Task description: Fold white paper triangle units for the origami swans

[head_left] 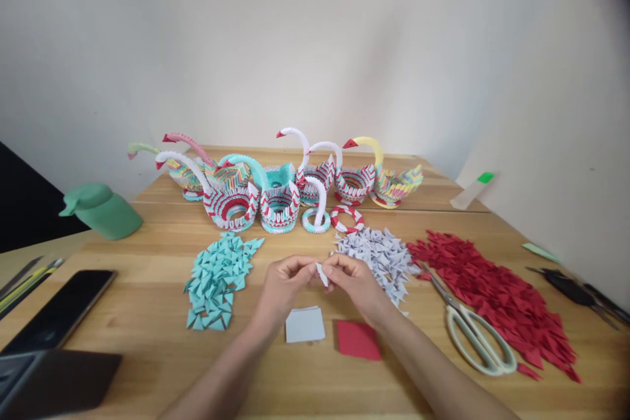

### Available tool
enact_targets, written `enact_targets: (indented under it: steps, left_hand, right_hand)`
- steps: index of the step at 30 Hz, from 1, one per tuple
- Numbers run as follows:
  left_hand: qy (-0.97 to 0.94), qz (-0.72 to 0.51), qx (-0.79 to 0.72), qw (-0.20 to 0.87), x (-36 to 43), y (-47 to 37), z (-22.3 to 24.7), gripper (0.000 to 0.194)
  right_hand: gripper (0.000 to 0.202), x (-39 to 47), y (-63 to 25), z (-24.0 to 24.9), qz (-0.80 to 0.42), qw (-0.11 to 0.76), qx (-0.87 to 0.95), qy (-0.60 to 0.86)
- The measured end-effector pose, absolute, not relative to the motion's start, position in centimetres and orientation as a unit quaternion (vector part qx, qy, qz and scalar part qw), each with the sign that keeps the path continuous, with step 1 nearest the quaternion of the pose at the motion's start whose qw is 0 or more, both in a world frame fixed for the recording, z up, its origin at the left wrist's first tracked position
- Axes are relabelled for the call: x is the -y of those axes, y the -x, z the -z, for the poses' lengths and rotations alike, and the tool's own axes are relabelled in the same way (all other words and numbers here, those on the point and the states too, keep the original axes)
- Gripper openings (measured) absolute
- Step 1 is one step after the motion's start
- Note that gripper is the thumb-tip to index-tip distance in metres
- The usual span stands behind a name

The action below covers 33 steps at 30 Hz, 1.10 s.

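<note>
Between the fingertips of my left hand (288, 281) and my right hand (349, 279) is a small folded white paper piece (322, 274), pinched from both sides above the table. Just below my hands lie a stack of white paper slips (305, 325) and a stack of red paper slips (358, 339). Beyond my right hand spreads a heap of folded white paper triangles (378, 256). Teal paper triangles (216, 282) form a pile to the left of my left hand. Farther right is a large heap of red paper triangles (492, 295).
Several folded-paper swans (231, 203) stand along the back, with a red and white paper ring (347, 218) before them. Scissors (477, 335) lie at the right, touching the red heap. On the left are a green jug (103, 211), a phone (62, 308) and a dark device (59, 380).
</note>
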<state>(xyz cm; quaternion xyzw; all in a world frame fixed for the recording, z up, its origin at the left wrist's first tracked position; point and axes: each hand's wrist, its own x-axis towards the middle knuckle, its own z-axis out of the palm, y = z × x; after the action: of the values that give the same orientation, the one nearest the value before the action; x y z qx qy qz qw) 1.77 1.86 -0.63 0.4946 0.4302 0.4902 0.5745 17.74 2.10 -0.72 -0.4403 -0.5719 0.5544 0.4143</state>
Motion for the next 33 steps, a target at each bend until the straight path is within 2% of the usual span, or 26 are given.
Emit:
enact_targets:
  steps: [4, 11, 33]
  left_hand:
    - [-0.511, -0.511, -0.455, 0.520, -1.84, -2.05, 0.93, 0.015]
    - [-0.465, -0.504, -0.406, 0.603, -1.81, -1.97, 0.22, 0.022]
    - [-0.475, -0.501, -0.407, 0.598, -1.83, -1.82, 0.10, 0.019]
  right_hand:
    - [0.024, -2.11, -17.59, 0.92, -0.514, 0.414, 0.596, 0.456]
    - [0.023, -2.17, -17.78, 1.26, -0.562, 0.431, 0.557, 0.434]
    - [0.021, -2.10, -17.82, 1.03, -0.540, 0.423, 0.575, 0.446]
